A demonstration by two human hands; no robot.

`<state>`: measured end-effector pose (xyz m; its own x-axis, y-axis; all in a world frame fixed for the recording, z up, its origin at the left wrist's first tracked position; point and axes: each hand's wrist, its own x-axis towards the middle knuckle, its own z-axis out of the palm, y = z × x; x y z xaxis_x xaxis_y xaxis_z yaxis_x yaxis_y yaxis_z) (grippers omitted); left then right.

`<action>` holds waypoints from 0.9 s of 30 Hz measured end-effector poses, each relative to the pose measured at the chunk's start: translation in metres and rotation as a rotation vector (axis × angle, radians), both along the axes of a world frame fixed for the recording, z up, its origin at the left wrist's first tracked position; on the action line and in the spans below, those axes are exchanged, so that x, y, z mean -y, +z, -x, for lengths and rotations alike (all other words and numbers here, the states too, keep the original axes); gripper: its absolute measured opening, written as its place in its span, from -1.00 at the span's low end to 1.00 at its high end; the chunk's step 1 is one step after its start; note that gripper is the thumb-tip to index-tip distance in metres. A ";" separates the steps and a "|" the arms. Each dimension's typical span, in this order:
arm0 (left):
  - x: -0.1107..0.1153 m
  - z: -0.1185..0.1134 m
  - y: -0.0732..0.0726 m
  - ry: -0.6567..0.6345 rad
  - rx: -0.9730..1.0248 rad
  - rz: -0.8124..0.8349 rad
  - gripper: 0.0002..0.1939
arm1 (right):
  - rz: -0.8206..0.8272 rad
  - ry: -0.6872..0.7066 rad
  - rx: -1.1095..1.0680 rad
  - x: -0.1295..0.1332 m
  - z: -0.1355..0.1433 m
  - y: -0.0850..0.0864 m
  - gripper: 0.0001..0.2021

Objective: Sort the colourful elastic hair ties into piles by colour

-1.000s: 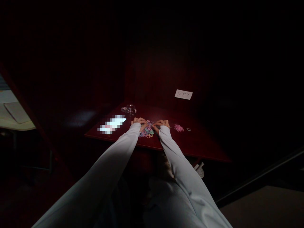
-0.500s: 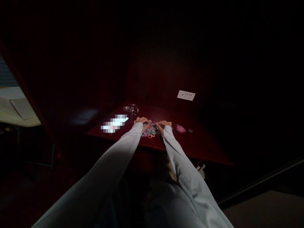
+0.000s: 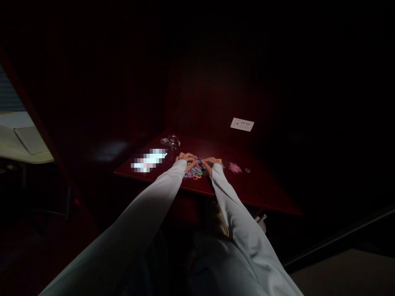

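A pile of small coloured hair ties lies near the table's front edge, below and between my hands. My left hand is over the pile's left side, fingers bent and pinched together. Facing it from the right, my right hand is pinched too, its fingertips close to those of the left. A thin hair tie seems to span the small gap between the fingertips; its colour is hard to make out. To the right of my right hand sits a separate heap of pink hair ties, with a single ring-shaped hair tie beyond it.
A clear container stands at the back left of the dark red table. In front of it lies a bright, pixelated screen. A white socket plate is on the back wall. Another table with a white box is far left.
The pink ring seen at my left fingertips is less visible now, and a thin strand shows between both hands. My hands have barely moved; the view has shifted slightly.
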<state>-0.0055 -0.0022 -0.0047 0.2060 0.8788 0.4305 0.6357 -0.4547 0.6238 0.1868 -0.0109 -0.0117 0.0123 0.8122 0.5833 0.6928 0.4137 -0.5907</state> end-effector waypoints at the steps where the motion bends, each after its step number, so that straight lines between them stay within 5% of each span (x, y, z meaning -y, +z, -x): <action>1: 0.000 0.000 0.000 0.001 0.004 0.001 -0.85 | 0.005 -0.002 0.003 0.000 0.000 0.000 -0.66; 27: -0.007 0.001 -0.004 0.014 0.154 -0.062 -0.78 | 0.049 -0.054 0.062 0.000 -0.001 -0.001 -0.53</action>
<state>-0.0061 0.0048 -0.0085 0.1209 0.8519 0.5096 0.5413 -0.4869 0.6856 0.1875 -0.0107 -0.0123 0.0216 0.8387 0.5441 0.7491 0.3468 -0.5644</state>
